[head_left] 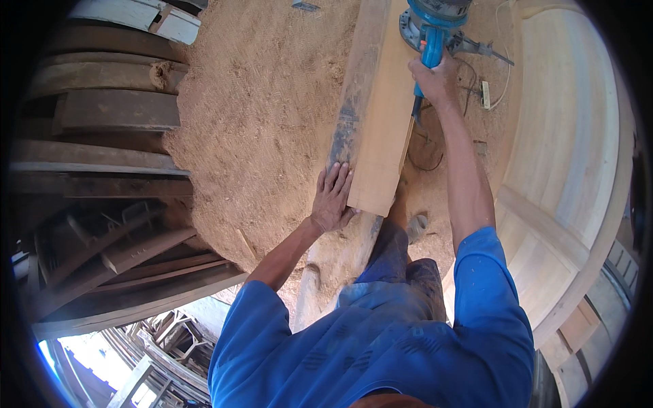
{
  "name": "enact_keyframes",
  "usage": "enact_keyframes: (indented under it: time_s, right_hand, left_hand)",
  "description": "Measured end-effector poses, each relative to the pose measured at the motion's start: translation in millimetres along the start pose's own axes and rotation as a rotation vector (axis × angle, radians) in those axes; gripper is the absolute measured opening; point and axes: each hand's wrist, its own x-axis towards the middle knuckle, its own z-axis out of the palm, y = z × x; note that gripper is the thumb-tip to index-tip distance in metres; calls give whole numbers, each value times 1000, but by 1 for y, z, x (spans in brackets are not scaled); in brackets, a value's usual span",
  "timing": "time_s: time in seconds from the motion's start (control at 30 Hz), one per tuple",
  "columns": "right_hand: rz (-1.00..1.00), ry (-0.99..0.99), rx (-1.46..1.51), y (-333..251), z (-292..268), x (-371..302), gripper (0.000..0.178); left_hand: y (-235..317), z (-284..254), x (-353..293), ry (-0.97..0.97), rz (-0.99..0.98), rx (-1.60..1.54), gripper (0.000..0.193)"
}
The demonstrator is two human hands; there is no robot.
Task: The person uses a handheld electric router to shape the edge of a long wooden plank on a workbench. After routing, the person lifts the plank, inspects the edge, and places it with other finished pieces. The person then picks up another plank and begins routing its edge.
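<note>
My right hand (441,80) is wrapped round the teal handle of a power router (437,15), whose top is cut off by the upper edge of the view. The router's metal base sits on a long, pale wooden board (382,146). My left hand (331,199) lies flat with its fingers stretched out, beside the near left corner of that board. Its fingertips touch a darker, stained beam (345,115) running along the board's left side. From the lower end of the router's handle hangs a dark cord (417,112). The bit is hidden.
Sawdust and shavings (258,122) cover the floor. Dark timber planks (115,110) are stacked at the left. A large pale wooden panel (564,136) stands at the right. A power strip (485,95) and looped cables lie beyond my right arm. A wooden post (308,292) is near my legs.
</note>
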Motion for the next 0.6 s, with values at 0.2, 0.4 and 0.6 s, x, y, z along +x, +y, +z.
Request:
enact_keyframes:
  time_s: [0.2, 0.4, 0.6]
  right_hand:
    - [57, -84, -7, -7, -8, -94, 39]
    - [89, -99, 131, -11, -10, -207, 28]
    - [87, -185, 191, -15, -26, -303, 31]
  left_hand:
    - [4, -2, 0, 49, 29, -84, 89]
    - [3, 9, -4, 115, -41, -92, 84]
    - [4, 12, -2, 198, -21, -133, 81]
